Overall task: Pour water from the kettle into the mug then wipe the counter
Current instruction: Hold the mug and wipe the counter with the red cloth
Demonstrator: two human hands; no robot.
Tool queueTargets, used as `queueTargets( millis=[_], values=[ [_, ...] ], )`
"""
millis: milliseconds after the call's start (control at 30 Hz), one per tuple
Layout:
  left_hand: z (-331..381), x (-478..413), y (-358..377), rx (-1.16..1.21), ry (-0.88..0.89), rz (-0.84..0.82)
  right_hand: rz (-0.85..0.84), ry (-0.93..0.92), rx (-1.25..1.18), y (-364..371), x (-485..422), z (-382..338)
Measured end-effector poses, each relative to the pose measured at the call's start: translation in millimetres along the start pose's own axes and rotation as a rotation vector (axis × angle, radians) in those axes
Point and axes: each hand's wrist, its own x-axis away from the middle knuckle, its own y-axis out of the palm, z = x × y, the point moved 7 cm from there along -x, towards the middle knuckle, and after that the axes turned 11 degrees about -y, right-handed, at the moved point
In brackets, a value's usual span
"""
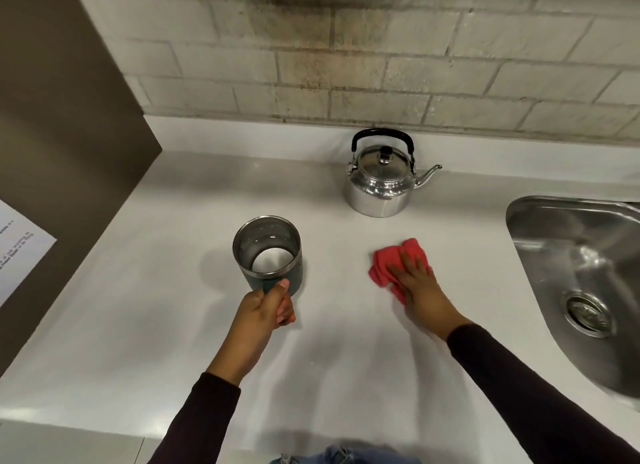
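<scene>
A dark green mug (pixel 268 252) with a steel inside sits at the middle of the white counter (pixel 145 325), and water shows in its bottom. My left hand (pixel 265 311) is closed around its handle at the near side. A shiny steel kettle (pixel 381 183) with a black handle stands upright at the back, spout pointing right, touched by neither hand. My right hand (pixel 417 287) lies flat, fingers spread, pressing a crumpled red cloth (pixel 391 266) onto the counter to the right of the mug.
A steel sink (pixel 581 276) with a drain is set into the counter at the right. A tiled wall (pixel 346 65) runs behind the kettle. A brown panel (pixel 62 117) with a paper sheet (pixel 17 249) stands at the left.
</scene>
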Motion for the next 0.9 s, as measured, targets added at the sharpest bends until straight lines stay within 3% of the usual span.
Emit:
queueTargets(
  millis=[100, 300, 433, 600, 900],
  values=[
    [-1.6, 2.2, 11.2, -0.008, -0.006, -0.033, -0.023, 0.054, 0.043, 10.8, -36.9, -18.0],
    [0.4, 0.5, 34.9, -0.055, 0.013, -0.085, -0.100, -0.246, -0.128, 44.7, -26.6, -87.4],
    [-0.5, -4.4, 49.0, -0.087, 0.016, -0.126, -0.102, -0.328, -0.322, 39.3, 29.8, -101.2],
    [-7.5, -12.0, 64.4, -0.107, -0.027, -0.156, -0.041, -0.099, -0.534, 21.4, 79.5, -64.7],
    [-26.3, -22.1, 79.4, -0.097, -0.096, -0.206, 0.189, 0.020, -0.343, 11.5, 104.4, -29.1]
  ],
)
